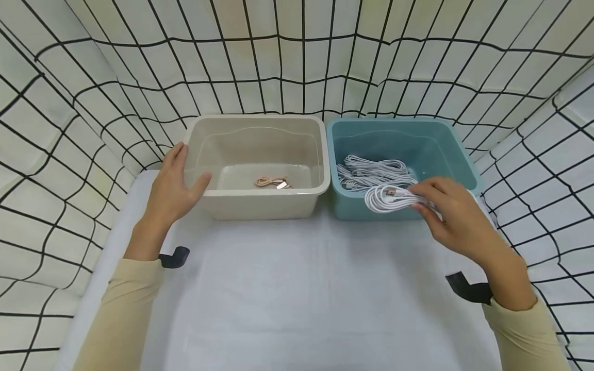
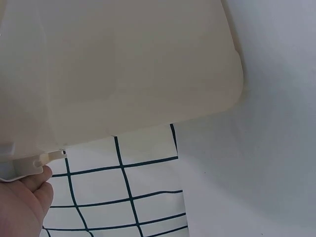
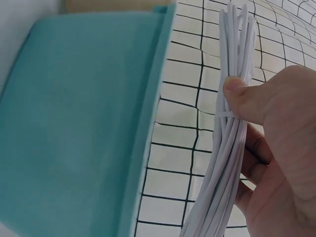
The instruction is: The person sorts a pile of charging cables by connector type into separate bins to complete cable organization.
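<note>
My right hand pinches a bundle of white USB cable above the front rim of the teal bin. In the right wrist view, thumb and fingers press the long strands from both sides near a narrow white tie. Several more coiled white cables lie inside the teal bin. My left hand rests at the left front corner of the beige bin, fingers along the rim and thumb spread. In the left wrist view, its fingertips touch the rim's underside. A small tan cable lies in the beige bin.
Both bins stand side by side at the back of a white-covered table. Grid-patterned white cloth rises behind them and along both sides. A dark strap end sticks out from each wrist.
</note>
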`<control>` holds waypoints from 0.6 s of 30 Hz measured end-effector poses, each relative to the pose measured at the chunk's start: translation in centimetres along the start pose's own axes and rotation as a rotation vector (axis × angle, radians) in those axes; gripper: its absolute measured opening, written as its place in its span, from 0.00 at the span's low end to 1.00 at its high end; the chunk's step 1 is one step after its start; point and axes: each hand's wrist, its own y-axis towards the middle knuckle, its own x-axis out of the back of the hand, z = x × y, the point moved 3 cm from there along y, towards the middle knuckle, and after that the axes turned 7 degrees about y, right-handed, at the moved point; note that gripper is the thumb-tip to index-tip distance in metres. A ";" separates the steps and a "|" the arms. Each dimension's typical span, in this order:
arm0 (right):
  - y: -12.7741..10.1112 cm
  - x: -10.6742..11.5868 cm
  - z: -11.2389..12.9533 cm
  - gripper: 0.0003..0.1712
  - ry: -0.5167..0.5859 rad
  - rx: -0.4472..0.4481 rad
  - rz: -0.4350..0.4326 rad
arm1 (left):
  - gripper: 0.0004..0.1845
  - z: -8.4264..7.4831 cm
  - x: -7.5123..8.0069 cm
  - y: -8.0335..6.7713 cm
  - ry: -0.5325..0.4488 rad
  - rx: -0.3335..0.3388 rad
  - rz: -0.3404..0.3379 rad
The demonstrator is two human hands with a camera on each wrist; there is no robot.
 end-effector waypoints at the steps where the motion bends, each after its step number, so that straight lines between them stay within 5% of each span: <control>1: 0.5 0.3 -0.2 0.25 -0.004 0.015 -0.003 | 0.47 0.0 0.0 0.0 0.002 -0.001 0.001; 8: 4.5 1.6 -2.1 0.21 -0.014 0.044 0.025 | 0.47 0.0 0.2 0.0 -0.006 -0.017 -0.022; 18: 7.5 1.0 -5.0 0.17 -0.018 -0.038 0.143 | 0.47 0.2 0.0 -0.1 -0.018 -0.019 -0.024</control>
